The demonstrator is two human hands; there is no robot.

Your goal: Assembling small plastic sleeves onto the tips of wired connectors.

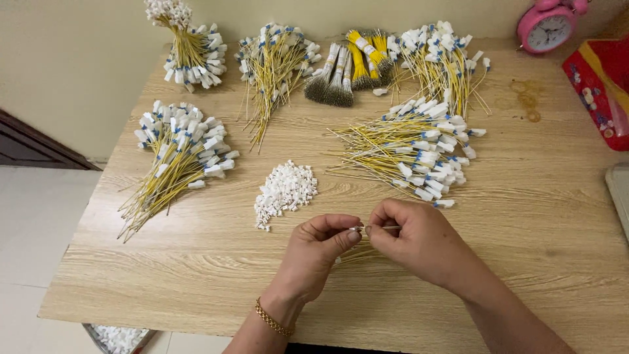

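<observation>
Two hands meet low over the wooden bench [196, 262] — the left hand [318, 252] and right hand [413, 239] each pinch an end of a thin wire [375, 227] in a closed grip. A heap of small white connectors [286, 190] lies just beyond the left hand, with bundles of yellow wires [409, 147] beyond the right.

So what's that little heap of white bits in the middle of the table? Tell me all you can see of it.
The heap of white pieces is a loose pile of many tiny blocky parts, apparently plastic, all plain white. It lies straight on the wooden table, stretched from upper right to lower left, with a few strays at its lower end. Neither hand touches it; the left hand is nearest, just below and to its right. Bundles of yellow wires lie on either side, apart from it.
</observation>
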